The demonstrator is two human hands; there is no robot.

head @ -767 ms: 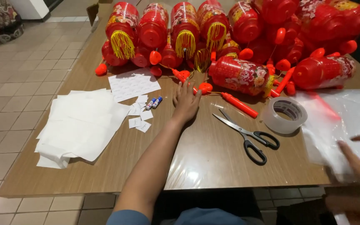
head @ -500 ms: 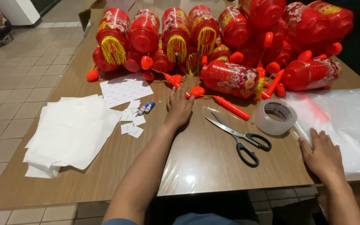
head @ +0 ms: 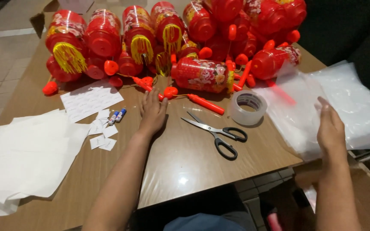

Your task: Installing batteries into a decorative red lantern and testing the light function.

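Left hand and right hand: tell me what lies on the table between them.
In the head view, black-handled scissors and a roll of clear tape lie between the left hand and the right hand, which rests on the clear plastic bags.

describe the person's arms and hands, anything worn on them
Both forearms are bare right up to the bottom edge of the picture: no sleeves in view. The left hand and the right hand wear no gloves, and no watch, bracelet or ring shows on the wrists or fingers. No marks are visible on either.
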